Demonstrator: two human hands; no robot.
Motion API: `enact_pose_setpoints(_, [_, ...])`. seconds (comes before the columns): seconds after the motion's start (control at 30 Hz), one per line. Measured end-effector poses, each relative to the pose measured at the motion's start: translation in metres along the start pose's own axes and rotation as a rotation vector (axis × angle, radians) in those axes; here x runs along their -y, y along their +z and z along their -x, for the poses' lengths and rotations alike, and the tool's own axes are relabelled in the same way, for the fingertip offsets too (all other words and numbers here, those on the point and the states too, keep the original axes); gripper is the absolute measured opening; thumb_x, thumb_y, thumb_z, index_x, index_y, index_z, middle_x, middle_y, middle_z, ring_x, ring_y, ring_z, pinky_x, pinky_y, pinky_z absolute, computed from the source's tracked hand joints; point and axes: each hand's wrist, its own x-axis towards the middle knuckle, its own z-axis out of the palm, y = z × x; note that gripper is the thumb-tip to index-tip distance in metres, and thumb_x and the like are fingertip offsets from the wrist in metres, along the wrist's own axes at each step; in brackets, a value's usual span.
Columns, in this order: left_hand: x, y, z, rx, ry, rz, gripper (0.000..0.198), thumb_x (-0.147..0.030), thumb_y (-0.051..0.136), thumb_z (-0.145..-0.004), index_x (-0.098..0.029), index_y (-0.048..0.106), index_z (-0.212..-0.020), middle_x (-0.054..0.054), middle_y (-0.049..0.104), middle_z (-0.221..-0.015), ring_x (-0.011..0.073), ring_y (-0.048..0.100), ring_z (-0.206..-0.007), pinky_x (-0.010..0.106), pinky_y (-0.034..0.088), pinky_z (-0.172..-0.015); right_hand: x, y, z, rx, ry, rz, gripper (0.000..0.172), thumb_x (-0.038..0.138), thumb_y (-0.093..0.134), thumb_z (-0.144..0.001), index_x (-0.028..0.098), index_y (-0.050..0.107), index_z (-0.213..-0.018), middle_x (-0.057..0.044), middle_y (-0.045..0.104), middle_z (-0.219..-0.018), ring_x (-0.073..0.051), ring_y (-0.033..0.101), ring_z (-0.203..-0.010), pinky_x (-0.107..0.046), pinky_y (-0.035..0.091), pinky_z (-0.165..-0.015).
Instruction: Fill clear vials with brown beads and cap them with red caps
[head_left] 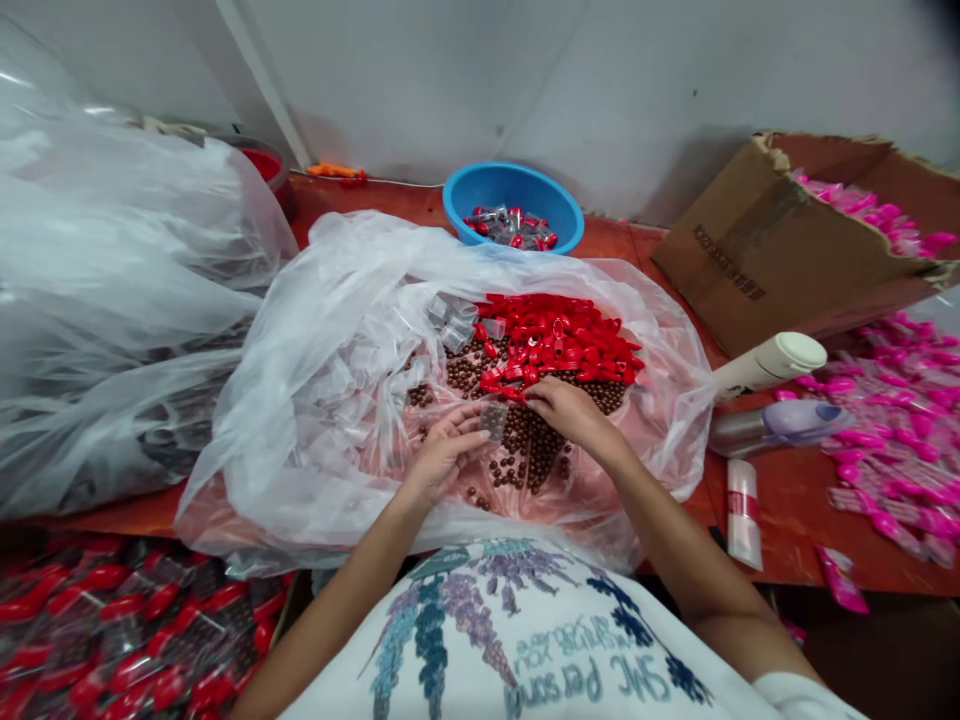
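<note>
My left hand holds a small clear plastic tube between thumb and fingers. It hovers over a heap of small brown balls lying on an opened clear plastic bag. My right hand reaches into the pile, fingers curled together at the edge of a heap of red caps. What those fingers pinch is hidden. More clear tubes lie to the left of the caps.
A blue bowl with filled tubes stands at the back. A big bulging plastic bag fills the left. A torn cardboard box, pink packets, two bottles and a roll lie at right. Red packed items sit at lower left.
</note>
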Motion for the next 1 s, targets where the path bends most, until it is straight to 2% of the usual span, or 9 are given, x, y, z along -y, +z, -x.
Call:
enact_pose_setpoints(0.1, [-0.002,-0.004,0.002,-0.022,0.071,-0.049,0.047,-0.016,0.075,-0.062,-0.019,0.059,-0.107,0.004,0.066,-0.102,0.016,0.064,-0.089,0.031,0.052,-0.082,0.008,0.02,-0.016,-0.061,-0.05,0.06,0.027,0.028,0.054,-0.089,0.022,0.063,-0.114,-0.008,0.062,-0.105,-0.019,0.055,-0.098,-0.029,0.041,-0.088])
enact_pose_setpoints(0.23, [-0.004,-0.009,0.005,-0.047,0.119,-0.094,0.045,-0.018,0.075,-0.062,-0.018,0.059,-0.105,0.004,0.067,-0.099,0.0156,0.064,-0.089,0.027,0.051,-0.08,0.009,0.036,-0.023,-0.082,-0.084,0.013,0.025,0.024,0.056,-0.087,0.018,0.065,-0.11,-0.011,0.063,-0.104,-0.022,0.052,-0.101,-0.035,0.039,-0.092])
enact_pose_setpoints(0.3, [-0.005,-0.009,0.006,-0.043,0.107,-0.082,0.045,-0.017,0.075,-0.063,-0.018,0.059,-0.105,0.004,0.067,-0.099,0.015,0.064,-0.089,0.027,0.051,-0.08,0.008,0.038,-0.02,-0.134,-0.05,-0.162,0.027,0.023,0.057,-0.085,0.017,0.064,-0.11,-0.01,0.064,-0.104,-0.022,0.054,-0.1,-0.036,0.039,-0.093])
enact_pose_setpoints(0.4, [-0.005,-0.008,0.006,-0.021,0.056,-0.031,0.044,-0.016,0.075,-0.065,-0.018,0.059,-0.106,0.005,0.067,-0.101,0.0154,0.064,-0.089,0.029,0.053,-0.081,0.012,0.036,-0.01,-0.228,0.063,-0.595,0.032,0.028,0.061,-0.082,0.017,0.061,-0.112,-0.007,0.066,-0.098,-0.018,0.059,-0.09,-0.032,0.044,-0.085])
enact_pose_setpoints(0.5, [-0.004,-0.004,0.005,-0.022,-0.001,0.005,0.041,-0.015,0.074,-0.066,-0.017,0.06,-0.104,0.004,0.067,-0.1,0.016,0.065,-0.087,0.032,0.055,-0.079,0.022,0.03,0.002,-0.225,0.126,-0.927,0.029,0.035,0.063,-0.08,0.019,0.063,-0.104,-0.003,0.067,-0.095,-0.016,0.061,-0.085,-0.029,0.047,-0.079])
enact_pose_setpoints(0.6, [-0.001,0.0,0.004,-0.011,-0.044,0.006,0.039,-0.016,0.073,-0.067,-0.017,0.061,-0.104,0.005,0.066,-0.1,0.017,0.065,-0.087,0.035,0.056,-0.079,0.031,0.023,0.011,-0.193,0.158,-1.064,0.029,0.039,0.062,-0.079,0.02,0.067,-0.1,-0.002,0.069,-0.098,-0.017,0.062,-0.088,-0.031,0.048,-0.082])
enact_pose_setpoints(0.77, [0.002,0.003,0.005,-0.006,-0.049,-0.029,0.04,-0.018,0.076,-0.066,-0.017,0.063,-0.104,0.006,0.067,-0.1,0.0178,0.064,-0.09,0.035,0.056,-0.079,0.034,0.021,0.02,-0.188,0.181,-1.133,0.03,0.039,0.067,-0.076,0.021,0.07,-0.1,-0.002,0.071,-0.099,-0.019,0.062,-0.093,-0.035,0.046,-0.089])
enact_pose_setpoints(1.0, [0.007,0.005,0.003,0.018,0.1,-0.221,0.039,-0.024,0.078,-0.064,-0.015,0.068,-0.1,0.007,0.069,-0.099,0.019,0.063,-0.093,0.032,0.051,-0.083,0.032,0.03,0.025,-0.249,0.086,-0.908,0.025,0.034,0.069,-0.077,0.024,0.072,-0.1,-0.002,0.065,-0.088,-0.016,0.06,-0.086,-0.03,0.045,-0.082])
